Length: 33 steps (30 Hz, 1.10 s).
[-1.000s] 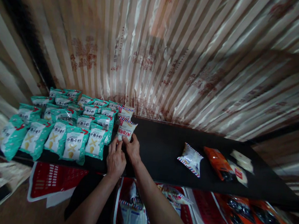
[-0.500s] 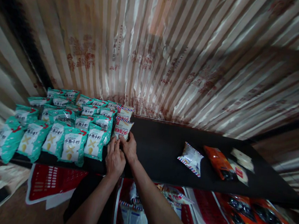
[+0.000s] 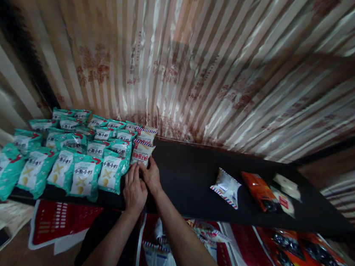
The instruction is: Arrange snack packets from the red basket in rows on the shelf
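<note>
Middle basket (image 3: 225, 253); striped packets (image 3: 162, 264) inside

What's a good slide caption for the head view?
Left hand and right hand at the lower edge of a white snack bag, beside teal bags on a black surface.

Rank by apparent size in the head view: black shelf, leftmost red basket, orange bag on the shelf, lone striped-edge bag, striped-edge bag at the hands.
1. Black shelf
2. Leftmost red basket
3. Orange bag and lone striped-edge bag: too alike to rank
4. Striped-edge bag at the left hand and right hand
</note>
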{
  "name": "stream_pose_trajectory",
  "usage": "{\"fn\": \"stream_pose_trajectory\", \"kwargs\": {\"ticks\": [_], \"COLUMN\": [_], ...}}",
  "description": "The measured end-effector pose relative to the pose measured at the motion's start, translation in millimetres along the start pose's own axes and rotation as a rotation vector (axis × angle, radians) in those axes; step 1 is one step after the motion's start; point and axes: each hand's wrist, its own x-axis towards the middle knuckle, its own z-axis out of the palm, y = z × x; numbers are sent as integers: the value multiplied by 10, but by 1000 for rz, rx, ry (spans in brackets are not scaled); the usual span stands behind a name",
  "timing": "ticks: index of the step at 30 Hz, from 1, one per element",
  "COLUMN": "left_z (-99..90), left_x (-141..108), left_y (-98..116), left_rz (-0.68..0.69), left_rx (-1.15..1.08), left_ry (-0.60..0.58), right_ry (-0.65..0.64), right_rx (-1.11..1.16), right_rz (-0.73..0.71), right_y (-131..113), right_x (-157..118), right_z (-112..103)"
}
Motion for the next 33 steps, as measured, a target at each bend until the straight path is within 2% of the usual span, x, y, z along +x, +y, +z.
{"fn": "stream_pose_trajectory", "kwargs": {"ticks": [5,12,18,26,33], "left_z": [-9,-13,21,32,-2], "left_x": [0,-2,-11,-12,-57], "left_y": [20,6,-24,-7,-40], "left_rz": [-8,12,34,13,74], "left_rx": [47,52,46,61,49], "left_ry": [-6,-34,-16,-31,18], "right_ry": [100,26,60,0,85], "right_rx": [13,30,21,127,75], "right_rz": [-54,-24,-56,-52,1], "right_y": [51,113,112,189,177], "right_x": [-77,-81,-71,-29,-245], "right_z": [-4,30,20,62,-37]}}
